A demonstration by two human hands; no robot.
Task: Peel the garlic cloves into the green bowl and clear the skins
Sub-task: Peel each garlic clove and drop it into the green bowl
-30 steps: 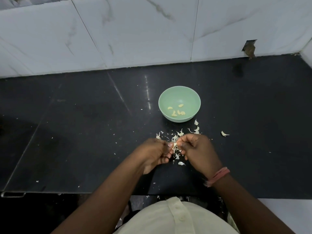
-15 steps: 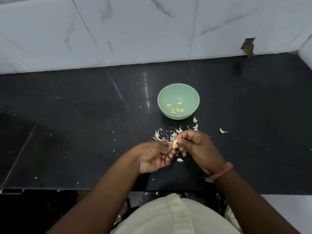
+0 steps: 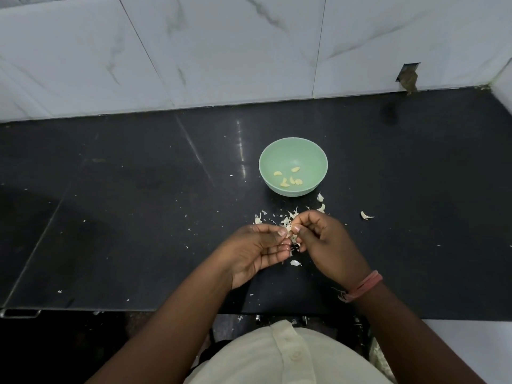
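Just below the middle of the frame, your left hand (image 3: 259, 249) and right hand (image 3: 322, 239) meet over the black counter (image 3: 124, 203), fingertips pinching one garlic clove (image 3: 291, 234) between them. It is small and half hidden by your thumbs, so how much skin clings to it is hard to tell; it looks partly papery. Your left fingers curl under it as a cradle, while your right thumb and forefinger nip at its upper end.

Work from the tip: catch a loose edge of skin with your right thumbnail and draw it down the length of the clove instead of picking at crumbs. Hold the clove firmly with your left fingertips, but not so hard that it squirts out. Turn it a little after each strip.

Above your hands sits the green bowl (image 3: 293, 151), with five peeled cloves (image 3: 288, 178) lying low in it. Once this one is bare, you probably need only a short reach up the frame to drop it in.

Loose skins (image 3: 289, 216) lie scattered between the bowl and your hands, with one stray piece (image 3: 365, 215) off to the right and another scrap (image 3: 295, 263) under your hands. Let fresh peel fall near that heap, so gathering it later takes one sweep.
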